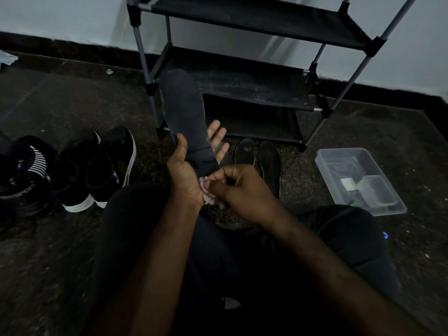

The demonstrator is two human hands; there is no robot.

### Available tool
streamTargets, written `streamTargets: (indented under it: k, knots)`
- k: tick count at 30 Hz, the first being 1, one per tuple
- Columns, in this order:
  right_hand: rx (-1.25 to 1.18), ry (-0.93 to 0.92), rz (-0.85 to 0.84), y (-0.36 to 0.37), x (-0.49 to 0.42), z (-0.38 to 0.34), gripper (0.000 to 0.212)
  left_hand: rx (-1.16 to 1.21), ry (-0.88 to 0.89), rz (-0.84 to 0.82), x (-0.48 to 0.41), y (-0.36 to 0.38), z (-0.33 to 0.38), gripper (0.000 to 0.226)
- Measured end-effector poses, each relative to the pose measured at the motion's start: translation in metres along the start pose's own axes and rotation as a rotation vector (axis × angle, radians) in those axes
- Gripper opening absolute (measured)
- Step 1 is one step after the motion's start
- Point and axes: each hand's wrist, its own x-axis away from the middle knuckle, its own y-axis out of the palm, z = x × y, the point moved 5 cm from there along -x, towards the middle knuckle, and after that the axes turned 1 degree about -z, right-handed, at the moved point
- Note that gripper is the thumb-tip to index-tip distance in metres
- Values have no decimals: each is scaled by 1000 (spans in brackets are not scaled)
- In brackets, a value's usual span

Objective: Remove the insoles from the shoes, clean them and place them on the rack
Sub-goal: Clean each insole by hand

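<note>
My left hand [186, 166] holds a dark grey insole [184, 110] by its heel end, thumb on top and fingers spread behind it; the insole points up toward the black shoe rack [242, 81]. At the heel of that insole my right hand [242, 187] pinches a small pink cloth [207, 194]. Two more dark insoles [259, 161] lie on the floor in front of the rack. A pair of black shoes with white soles [97, 168] stands on the left.
More dark shoes [24, 173] sit at the far left. A clear plastic box [358, 180] with small items is on the floor to the right. The rack stands against a pale wall. My legs in dark trousers fill the foreground.
</note>
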Motion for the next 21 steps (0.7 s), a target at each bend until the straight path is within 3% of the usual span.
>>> streamTargets:
  k: [5,9,12,15,21]
  knots:
    - [22,113,-53,-7,-10,-4,19,-115,-19,63,7,2,-5,67]
    - [172,115,-73,-9,-15,0,22,-68,-34,68,6,1,-7,73]
    - [350,80,42,-23,-20,4,24,-20,-45,57,4,3,-9,67]
    - [478,9,213,-35,-29,2,22,-100,-117,-9,6,6,-17,75]
    - [543,-94,376,-40,-43,-4,17,-129,-176,24,9,6,-28,59]
